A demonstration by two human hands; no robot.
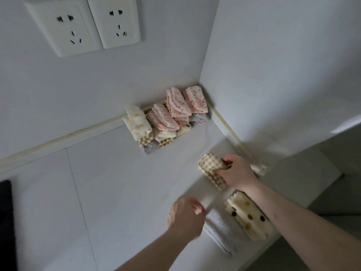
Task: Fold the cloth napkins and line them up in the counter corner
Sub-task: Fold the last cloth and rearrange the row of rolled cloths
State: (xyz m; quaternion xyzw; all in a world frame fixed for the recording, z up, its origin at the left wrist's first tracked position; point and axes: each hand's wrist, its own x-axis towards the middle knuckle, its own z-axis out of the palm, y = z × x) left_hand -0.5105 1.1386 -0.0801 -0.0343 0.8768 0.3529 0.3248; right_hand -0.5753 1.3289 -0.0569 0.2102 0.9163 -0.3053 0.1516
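Note:
A row of folded napkins (168, 118), pink-flowered, cream and checked, is stacked in the counter corner against the back wall. My right hand (237, 172) grips a folded yellow-checked napkin (212, 171) just above the counter, in front of that row. My left hand (185, 216) hovers lower down with its fingers loosely curled, holding nothing, its fingertips beside a folded grey napkin (220, 229). A folded cream napkin with dark and yellow dots (249, 216) lies to the right of the grey one, partly under my right forearm.
The white counter (121, 182) runs to a corner where two white walls meet. Two wall sockets (86, 26) sit high on the back wall. A dark object (6, 222) is at the left edge. The counter's front edge drops off at the lower right.

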